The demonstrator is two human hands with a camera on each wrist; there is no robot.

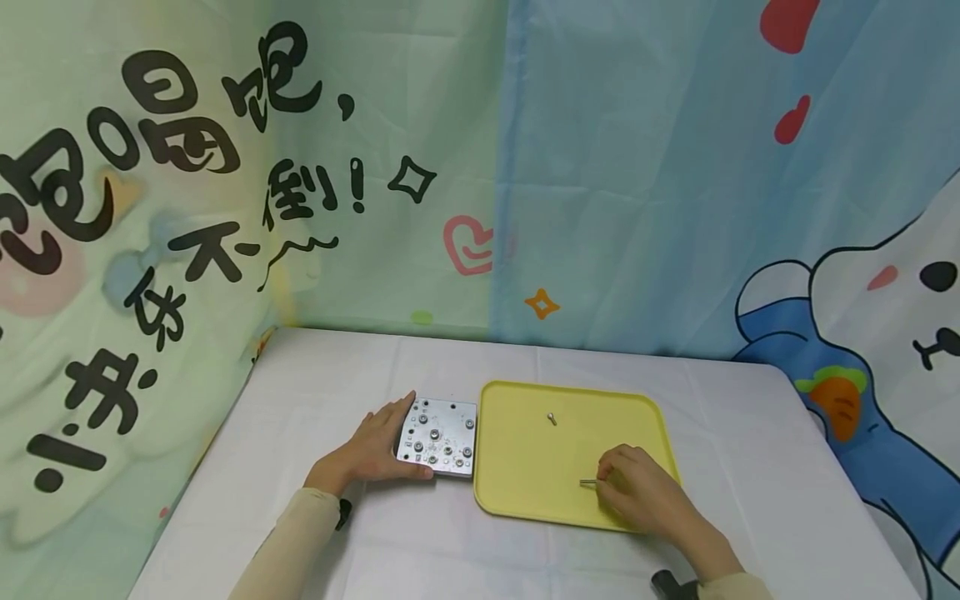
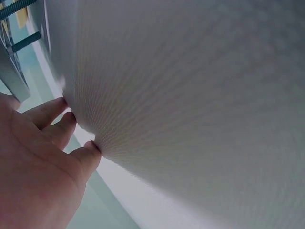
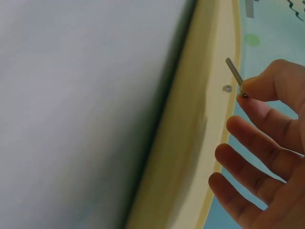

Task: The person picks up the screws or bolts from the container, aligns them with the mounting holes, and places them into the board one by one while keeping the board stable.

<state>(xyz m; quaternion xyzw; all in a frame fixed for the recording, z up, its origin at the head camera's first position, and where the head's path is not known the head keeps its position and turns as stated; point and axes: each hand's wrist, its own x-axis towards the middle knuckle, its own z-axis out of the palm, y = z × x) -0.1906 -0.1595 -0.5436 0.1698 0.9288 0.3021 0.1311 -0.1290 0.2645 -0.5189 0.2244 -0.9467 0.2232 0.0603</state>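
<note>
A silver metal plate [image 1: 437, 435] with several screw heads on its face lies left of the tray. My left hand [image 1: 386, 446] holds it at the left side, thumb along the front edge and fingers towards the back corner. In the left wrist view, threaded screws [image 2: 25, 43] stick out from the plate, and the fingertips of my left hand [image 2: 43, 157] touch the white cloth. Above the tray, my right hand [image 1: 641, 492] pinches a screw [image 3: 233, 70] between thumb and index finger, its other fingers spread. Another screw [image 1: 552, 419] lies on the tray.
The shallow yellow tray [image 1: 517, 467] has a raised rim and sits right beside the plate. A white cloth [image 1: 420, 542] covers the table. Printed curtains [image 1: 622, 208] hang behind and to the left.
</note>
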